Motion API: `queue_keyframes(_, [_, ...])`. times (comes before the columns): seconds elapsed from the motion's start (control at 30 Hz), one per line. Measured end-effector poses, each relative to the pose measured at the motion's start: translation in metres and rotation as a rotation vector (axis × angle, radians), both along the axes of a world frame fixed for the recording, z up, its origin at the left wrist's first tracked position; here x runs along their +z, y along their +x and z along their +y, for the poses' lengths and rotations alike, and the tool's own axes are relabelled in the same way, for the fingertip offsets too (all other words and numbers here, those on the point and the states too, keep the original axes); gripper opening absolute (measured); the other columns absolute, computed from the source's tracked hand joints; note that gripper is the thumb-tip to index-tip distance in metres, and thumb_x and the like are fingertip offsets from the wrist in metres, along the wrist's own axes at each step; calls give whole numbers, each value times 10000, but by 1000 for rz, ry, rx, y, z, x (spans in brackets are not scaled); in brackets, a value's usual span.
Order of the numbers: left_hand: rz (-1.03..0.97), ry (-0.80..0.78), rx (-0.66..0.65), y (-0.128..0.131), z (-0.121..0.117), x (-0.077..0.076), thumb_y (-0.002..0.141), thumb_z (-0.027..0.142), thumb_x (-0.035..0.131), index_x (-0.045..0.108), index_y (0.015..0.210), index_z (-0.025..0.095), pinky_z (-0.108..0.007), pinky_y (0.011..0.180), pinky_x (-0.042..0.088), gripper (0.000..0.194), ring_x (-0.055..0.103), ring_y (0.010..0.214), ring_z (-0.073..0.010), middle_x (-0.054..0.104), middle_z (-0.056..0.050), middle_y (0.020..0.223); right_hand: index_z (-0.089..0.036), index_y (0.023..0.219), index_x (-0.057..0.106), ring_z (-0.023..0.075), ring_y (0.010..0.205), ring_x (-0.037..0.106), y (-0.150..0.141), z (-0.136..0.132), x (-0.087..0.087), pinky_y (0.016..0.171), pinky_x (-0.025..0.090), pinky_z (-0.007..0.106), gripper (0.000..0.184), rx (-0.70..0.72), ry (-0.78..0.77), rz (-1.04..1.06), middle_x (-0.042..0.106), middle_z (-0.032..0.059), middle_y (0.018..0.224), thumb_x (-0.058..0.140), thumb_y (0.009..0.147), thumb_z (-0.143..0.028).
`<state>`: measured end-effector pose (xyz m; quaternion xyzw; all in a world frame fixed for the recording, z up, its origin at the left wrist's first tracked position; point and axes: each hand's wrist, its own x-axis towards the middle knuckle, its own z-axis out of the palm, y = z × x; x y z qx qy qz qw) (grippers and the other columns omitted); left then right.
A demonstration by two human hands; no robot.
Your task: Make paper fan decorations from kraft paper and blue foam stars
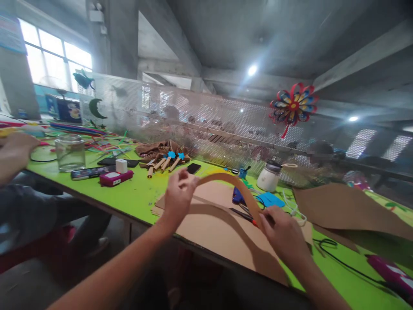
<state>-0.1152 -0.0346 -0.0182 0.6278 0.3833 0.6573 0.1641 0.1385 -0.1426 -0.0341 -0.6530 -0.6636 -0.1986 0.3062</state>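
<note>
We have the brown paper strip (247,193) arched above the brown sheets (209,230) on the desk (129,196), its ends pinched in both hands, the left hand (178,191) at one and the right hand (285,230) at the other. Bringing our hands too close could crease the arch, and a loose pinch could let an end spring free. The scissors (241,214) lie just beneath the right end, so lowering it carelessly could snag the strip or our fingers. Farther out, sweeping an elbow rightward could catch the black cable (348,268).
</note>
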Motion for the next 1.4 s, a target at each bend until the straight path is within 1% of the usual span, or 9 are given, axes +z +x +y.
queue_keyframes(0.17, [-155, -147, 22, 7, 9, -29, 790, 438, 543, 468, 1090, 166, -400, 906, 420, 412, 517, 1054, -229, 521, -122, 1130, -218, 684, 445, 203, 652, 527, -24, -3, -13, 609, 334, 303, 171, 5, 6, -18, 544, 32, 678, 455, 854, -230])
queue_keyframes(0.4, [-286, -688, -743, 40, -31, -38, 720, 503, 620, 498, 1135, 108, -307, 700, 481, 585, 560, 979, -256, 568, -168, 1079, -207, 688, 444, 172, 619, 509, -48, -10, -21, 587, 333, 278, 179, 135, 7, -22, 517, 26, 678, 429, 861, -166])
queue_keyframes(0.57, [-543, -745, -835, 52, -34, -28, 768, 356, 620, 468, 1149, 127, -335, 760, 498, 470, 600, 940, -236, 588, -166, 1086, -189, 685, 496, 171, 619, 487, -78, -20, -31, 559, 342, 275, 229, 284, -60, -147, 523, 58, 722, 375, 828, -58])
queue_keyframes(0.7, [-675, -864, -1064, 47, -16, -29, 830, 235, 501, 374, 1274, 120, -433, 817, 477, 476, 646, 882, -258, 643, -183, 1008, -183, 919, 558, 209, 806, 534, -85, -33, -15, 679, 446, 308, 151, 529, -222, -51, 567, 93, 908, 485, 798, -131])
queue_keyframes(0.87, [-644, -1100, -1381, 33, 11, -43, 833, 339, 469, 487, 1165, -58, -399, 938, 399, 518, 627, 950, -290, 629, -262, 1031, -258, 1267, 403, 253, 1062, 501, -59, -44, -6, 845, 464, 359, 491, 797, -214, 21, 535, 105, 1167, 557, 802, -288])
queue_keyframes(1.0, [-615, -1174, -1483, 34, 14, -44, 840, 379, 445, 520, 1146, -41, -386, 945, 384, 525, 632, 934, -274, 643, -229, 1024, -258, 1328, 369, 257, 1233, 364, -40, -40, -21, 971, 379, 425, 554, 595, -53, -99, 429, 105, 1338, 475, 815, -76])
queue_keyframes(1.13, [-526, -1194, -1578, 48, 7, -40, 856, 425, 407, 569, 1080, -10, -400, 921, 396, 515, 633, 916, -270, 655, -208, 998, -270, 1203, 516, 277, 1237, 353, -42, -33, -25, 971, 362, 469, 466, 663, -2, -97, 477, 75, 1317, 528, 788, -59])
queue_keyframes(1.23, [-516, -1141, -1553, 57, 6, -40, 853, 409, 436, 588, 1046, 1, -392, 893, 419, 476, 640, 893, -265, 662, -205, 975, -272, 1089, 586, 241, 1068, 507, -46, -27, -18, 881, 435, 402, 330, 769, -20, 95, 643, 51, 1052, 534, 804, -114])
queue_keyframes(1.4, [-637, -1003, -1366, 68, 15, -42, 850, 269, 497, 569, 1115, 89, -360, 865, 454, 329, 651, 876, -221, 684, -131, 976, -211, 891, 671, 202, 795, 608, -46, 0, -14, 704, 477, 295, 224, 570, -283, 586, 676, 40, 843, 478, 859, -319])
